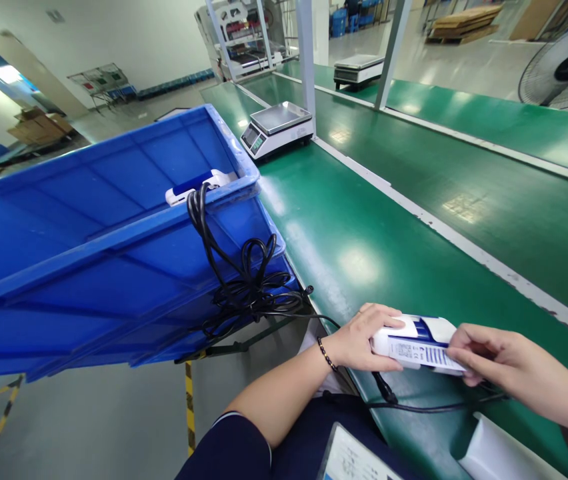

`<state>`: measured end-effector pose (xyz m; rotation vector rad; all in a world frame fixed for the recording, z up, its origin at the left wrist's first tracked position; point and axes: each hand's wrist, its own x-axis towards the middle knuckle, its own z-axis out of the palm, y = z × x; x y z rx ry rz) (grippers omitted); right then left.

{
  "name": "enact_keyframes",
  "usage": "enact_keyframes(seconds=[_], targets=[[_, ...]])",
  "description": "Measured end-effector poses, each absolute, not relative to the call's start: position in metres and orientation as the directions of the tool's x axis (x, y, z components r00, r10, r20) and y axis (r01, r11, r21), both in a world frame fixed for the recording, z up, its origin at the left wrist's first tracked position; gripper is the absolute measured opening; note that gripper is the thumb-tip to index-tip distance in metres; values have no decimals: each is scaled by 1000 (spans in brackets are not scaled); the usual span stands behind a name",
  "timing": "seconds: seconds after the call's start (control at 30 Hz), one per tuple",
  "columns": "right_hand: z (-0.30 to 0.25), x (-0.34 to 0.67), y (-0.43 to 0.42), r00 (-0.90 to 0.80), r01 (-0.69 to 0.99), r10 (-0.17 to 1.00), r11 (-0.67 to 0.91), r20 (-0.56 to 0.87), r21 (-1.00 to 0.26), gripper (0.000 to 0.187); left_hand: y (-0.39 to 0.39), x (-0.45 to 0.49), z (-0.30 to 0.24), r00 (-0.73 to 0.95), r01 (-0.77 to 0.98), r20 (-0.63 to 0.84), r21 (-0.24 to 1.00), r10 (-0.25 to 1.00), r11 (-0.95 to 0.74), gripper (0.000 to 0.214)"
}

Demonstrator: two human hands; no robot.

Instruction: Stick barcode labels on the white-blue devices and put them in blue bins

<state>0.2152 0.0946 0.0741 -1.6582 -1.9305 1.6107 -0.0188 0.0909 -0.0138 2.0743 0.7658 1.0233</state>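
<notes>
My left hand (367,337) is wrapped round one end of a white-and-blue plastic device (435,328), above the near edge of the green bench. A white printed label (427,353) with blue stripes lies along the side facing me. At the label's right end, the thumb and fingers of my right hand (489,353) are pinched together. Whether that end of the label is stuck down or lifted, I cannot tell. A black cable (434,407) with a connector (385,389) runs below the device, between it and my body.
Left of the bench (334,220) stand blue crates (114,247). A similar device (199,187) lies at the upper crate's rim, its coiled black cord (249,287) hanging outside. A weighing scale (281,127) stands farther along. A white curved piece (504,453) lies front right.
</notes>
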Motion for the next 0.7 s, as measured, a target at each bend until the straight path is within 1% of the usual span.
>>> enact_keyframes(seconds=[0.13,0.37,0.53,0.7], targets=[[75,216,95,-397,615,767,-185,-504,-766,42,92,-19,-14,514,194,433,782,740,-592,58],[76,213,96,-392,627,783,-156,-483,-763,43,92,-19,-14,508,182,454,774,732,-607,59],[70,216,97,-382,639,770,-180,-511,-748,45,91,-18,-15,530,203,393,802,752,-562,58],[64,221,97,-387,647,757,-184,-526,-740,50,92,-18,-18,509,181,471,759,720,-625,56]])
